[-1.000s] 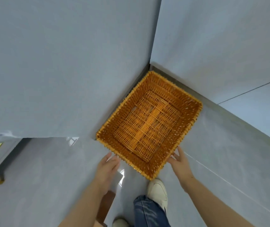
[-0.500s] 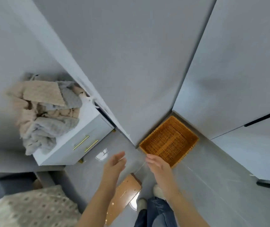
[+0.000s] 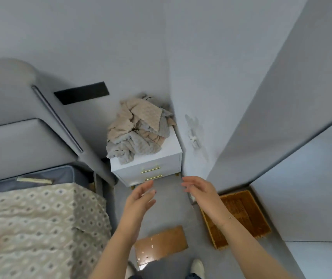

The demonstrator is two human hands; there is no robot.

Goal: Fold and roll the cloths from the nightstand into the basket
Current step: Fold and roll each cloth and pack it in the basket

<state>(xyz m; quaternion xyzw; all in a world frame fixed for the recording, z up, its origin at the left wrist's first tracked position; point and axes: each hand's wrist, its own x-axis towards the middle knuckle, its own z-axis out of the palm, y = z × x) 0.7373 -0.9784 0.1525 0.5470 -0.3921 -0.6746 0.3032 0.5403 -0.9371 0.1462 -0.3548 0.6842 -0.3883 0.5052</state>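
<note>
A crumpled heap of beige and grey cloths lies on top of a white nightstand with two gold drawer handles, in the corner straight ahead. The empty wicker basket sits on the floor at the lower right, against the wall. My left hand and my right hand are raised in front of me, below the nightstand, fingers relaxed and holding nothing. My right forearm crosses over the basket's left side.
A bed with a patterned cover and a grey padded headboard fills the left. A brown board lies on the floor by my feet. Grey walls close in on the right, leaving a narrow floor strip to the nightstand.
The view has swung from the basket up and left to the nightstand. Both hands have left the basket's rim and lifted, empty, toward the nightstand.
</note>
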